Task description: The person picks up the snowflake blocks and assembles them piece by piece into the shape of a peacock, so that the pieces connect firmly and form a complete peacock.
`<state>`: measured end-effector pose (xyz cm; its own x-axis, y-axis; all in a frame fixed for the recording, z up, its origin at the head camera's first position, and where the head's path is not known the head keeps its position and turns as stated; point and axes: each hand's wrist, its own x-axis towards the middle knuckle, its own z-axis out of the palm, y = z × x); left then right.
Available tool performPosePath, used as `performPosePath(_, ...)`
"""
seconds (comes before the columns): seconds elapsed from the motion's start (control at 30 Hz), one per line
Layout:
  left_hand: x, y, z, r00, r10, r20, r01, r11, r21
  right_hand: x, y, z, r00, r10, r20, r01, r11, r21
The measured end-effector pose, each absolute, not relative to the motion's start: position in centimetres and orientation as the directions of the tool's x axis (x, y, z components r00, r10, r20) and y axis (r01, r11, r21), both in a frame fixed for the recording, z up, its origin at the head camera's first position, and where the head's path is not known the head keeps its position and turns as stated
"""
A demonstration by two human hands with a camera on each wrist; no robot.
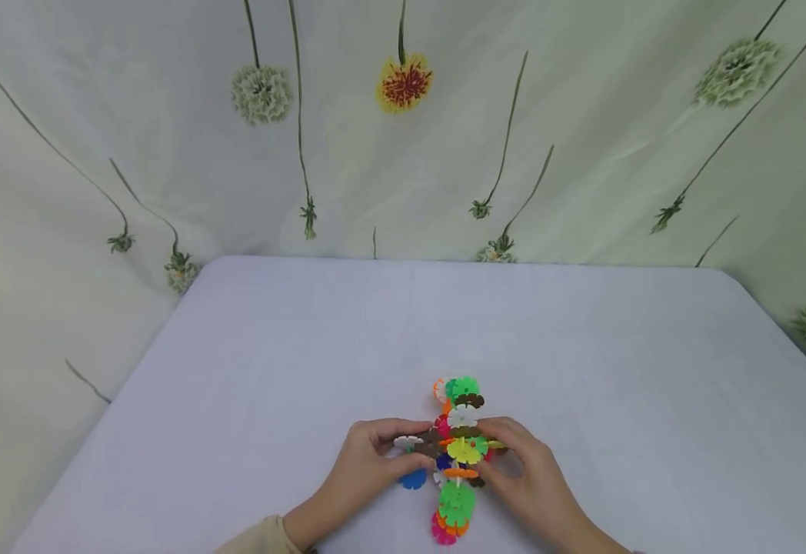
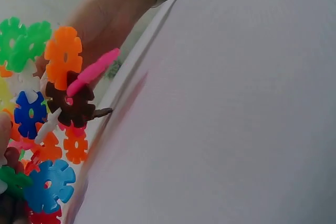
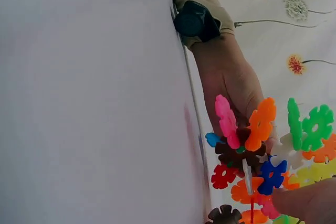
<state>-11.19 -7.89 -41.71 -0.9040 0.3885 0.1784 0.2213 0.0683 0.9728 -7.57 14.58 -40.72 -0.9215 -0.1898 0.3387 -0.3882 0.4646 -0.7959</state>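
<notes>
Both hands hold one figure built of interlocked snowflake discs (image 1: 463, 451), low in the middle of the table. At its left side my left hand (image 1: 364, 462) pinches the edge, with thumb and fingers by a brown disc (image 1: 431, 444) and a white disc (image 1: 407, 442). A light blue disc (image 1: 413, 478) sticks out under that thumb. My right hand (image 1: 531, 477) grips the opposite side, its fingertips near a yellow disc (image 1: 464, 452). Green discs (image 1: 455, 504) form the near end. In the right wrist view a dark blue disc (image 3: 272, 176) shows beside my right thumb.
A white-covered table (image 1: 292, 346) spreads around the hands, with rounded far corners. Behind it hangs a pale cloth (image 1: 458, 138) printed with flowers. A dark wrist camera (image 3: 197, 22) sits on the left wrist over a beige sleeve.
</notes>
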Motion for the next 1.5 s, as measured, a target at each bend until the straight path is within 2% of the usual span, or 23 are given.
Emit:
performPosePath(0.13, -11.3, -7.9, -41.7, -0.9, 0.385, 0.205, 0.245, 0.057, 0.968, -7.8, 14.6, -40.5, -0.835, -0.222, 0.503, -0.543, 0.48, -0.689)
performPosePath(0.4, -11.2, -7.9, -41.6, -0.887, 0.403, 0.224, 0.245, 0.002, 0.969, -8.5, 13.4, -39.8, -0.865, -0.12, 0.487, -0.48, 0.481, -0.734)
performPosePath(0.63, -11.1, -7.6, -41.8, -0.887, 0.407, 0.219, 0.235, -0.01, 0.972, -8.6, 12.9, -40.4, -0.835, -0.116, 0.538, -0.541, 0.357, -0.762)
performPosePath(0.8, -11.1, -7.4, -41.7, -0.882, 0.414, 0.224, 0.239, -0.017, 0.971, -8.5, 12.8, -40.3, -0.872, -0.11, 0.477, -0.485, 0.328, -0.811)
performPosePath(0.97, -11.5, -7.7, -41.4, -0.874, 0.451, 0.178, 0.21, 0.021, 0.978, -8.7, 13.0, -39.7, -0.944, -0.073, 0.323, -0.325, 0.379, -0.866)
performPosePath(1.1, -12.2, -8.3, -41.1, -0.851, 0.504, 0.147, 0.194, 0.042, 0.98, -9.3, 13.3, -39.3, -0.968, -0.099, 0.23, -0.25, 0.362, -0.898)
performPosePath(1.23, -13.3, -9.2, -40.7, -0.827, 0.552, 0.108, 0.144, 0.022, 0.989, -10.6, 14.0, -39.3, -0.954, -0.182, 0.236, -0.284, 0.31, -0.908)
performPosePath(1.37, -14.8, -10.1, -40.3, -0.839, 0.54, 0.071, 0.109, 0.038, 0.993, -12.3, 14.7, -39.6, -0.916, -0.265, 0.302, -0.365, 0.237, -0.9)
performPosePath(1.5, -16.3, -10.5, -40.0, -0.843, 0.523, 0.127, 0.184, 0.059, 0.981, -14.0, 15.1, -39.7, -0.888, -0.278, 0.366, -0.427, 0.21, -0.879)
